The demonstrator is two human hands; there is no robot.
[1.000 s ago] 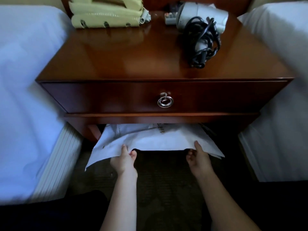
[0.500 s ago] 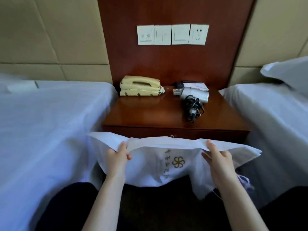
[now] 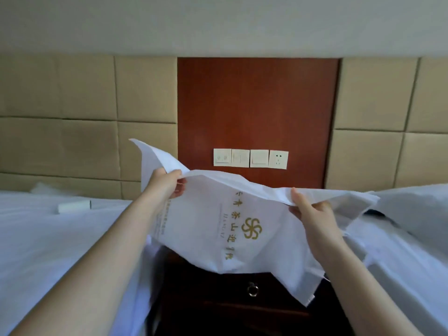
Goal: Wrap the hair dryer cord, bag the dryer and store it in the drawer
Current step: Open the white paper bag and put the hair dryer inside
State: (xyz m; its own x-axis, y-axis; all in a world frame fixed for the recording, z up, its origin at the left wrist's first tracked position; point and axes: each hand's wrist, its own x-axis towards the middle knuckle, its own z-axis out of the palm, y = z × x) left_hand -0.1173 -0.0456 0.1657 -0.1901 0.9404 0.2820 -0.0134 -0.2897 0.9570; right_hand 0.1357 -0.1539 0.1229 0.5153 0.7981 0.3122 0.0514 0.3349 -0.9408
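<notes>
A: Finger state?
B: Left fingers are curled under the bag's top edge with the thumb pressed on top, so the fabric is pinched. On the other side the right thumb is laid flat over the edge, and the other fingers are folded beneath it.
A: Hands?
B: Left hand is held higher than right hand. The edge is stretched between them.
A: Bag position?
B: White bag is held in the air in front of the nightstand, gold pinwheel logo toward the camera. One corner is flipped up past the left hand.
A: Drawer?
B: Drawer front is seen just below the bag's lower edge, ring pull uncovered. Fully shut or not cannot be told, too dim.
A: Around it?
B: Switch row is mounted on the wood panel behind the bag. Left bed and right bed are set either side, with a small white item lying on the left one.
</notes>
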